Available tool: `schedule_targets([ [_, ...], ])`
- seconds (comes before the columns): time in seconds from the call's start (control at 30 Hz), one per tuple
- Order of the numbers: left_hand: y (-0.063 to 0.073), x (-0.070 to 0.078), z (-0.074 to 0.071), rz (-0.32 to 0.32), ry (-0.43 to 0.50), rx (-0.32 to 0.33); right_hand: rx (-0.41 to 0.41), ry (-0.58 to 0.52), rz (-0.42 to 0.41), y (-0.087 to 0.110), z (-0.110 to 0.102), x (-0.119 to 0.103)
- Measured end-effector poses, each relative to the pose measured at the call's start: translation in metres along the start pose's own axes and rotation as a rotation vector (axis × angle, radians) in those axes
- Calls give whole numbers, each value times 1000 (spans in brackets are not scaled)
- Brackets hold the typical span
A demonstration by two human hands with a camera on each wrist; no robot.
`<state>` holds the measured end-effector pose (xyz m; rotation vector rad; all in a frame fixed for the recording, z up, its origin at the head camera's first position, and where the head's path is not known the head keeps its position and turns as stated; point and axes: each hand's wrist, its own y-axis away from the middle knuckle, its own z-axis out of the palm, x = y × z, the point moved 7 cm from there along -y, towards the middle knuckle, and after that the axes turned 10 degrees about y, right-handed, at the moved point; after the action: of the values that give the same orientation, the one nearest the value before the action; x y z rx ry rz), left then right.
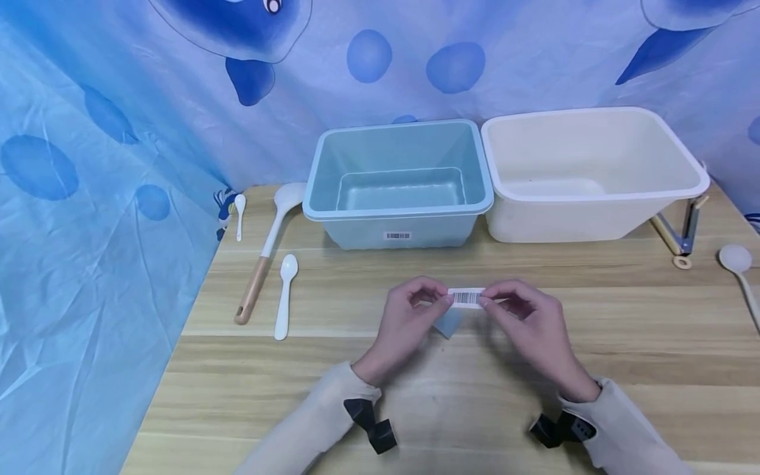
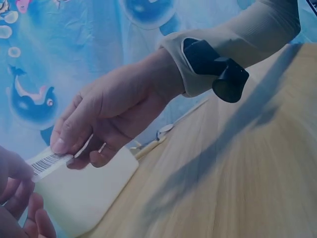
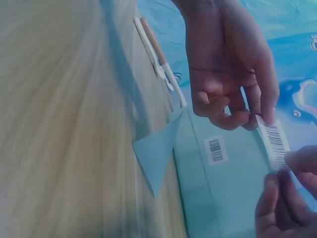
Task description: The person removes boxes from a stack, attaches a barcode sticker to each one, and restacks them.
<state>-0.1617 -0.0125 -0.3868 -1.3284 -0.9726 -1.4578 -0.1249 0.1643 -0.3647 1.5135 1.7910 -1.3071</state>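
Observation:
A small white barcode label [image 1: 466, 297] is stretched between both hands above the wooden table. My left hand [image 1: 410, 320] pinches its left end between thumb and fingertips. The right end is pinched the same way by my right hand [image 1: 531, 323]. In the right wrist view the label [image 3: 274, 141] has its printed side showing, with the left hand [image 3: 233, 64] at its upper end. Below the left fingers a light blue piece of paper [image 1: 448, 323] with a pointed corner shows, partly hidden by that hand in the head view.
Behind the hands stand a blue tub [image 1: 394, 213] bearing another barcode label [image 1: 398, 235] and a white tub [image 1: 558, 221]. Left lie a wooden-handled spoon [image 1: 265, 247], a white spoon [image 1: 285, 297] and a tiny spoon [image 1: 240, 214]. Right are a hinged metal tool [image 1: 679, 237] and another spoon [image 1: 736, 258].

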Motion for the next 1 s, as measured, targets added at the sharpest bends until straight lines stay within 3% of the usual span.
schedule_targets([
  [0.2,-13,1,19,38,-72,-48,69,68,-5,-1,-17,9],
  [0.43,-38,-2,58,102,-120,-114,164,117,-31,-4,-50,28],
  [0.6,-59,-6,88,116,-144,-175,223,194,53,-11,-78,46],
  [0.8,-80,-9,120,99,-144,-244,306,200,149,-25,-107,73],
  [1.0,-94,-15,146,79,-177,-300,340,250,170,-37,-124,94],
])
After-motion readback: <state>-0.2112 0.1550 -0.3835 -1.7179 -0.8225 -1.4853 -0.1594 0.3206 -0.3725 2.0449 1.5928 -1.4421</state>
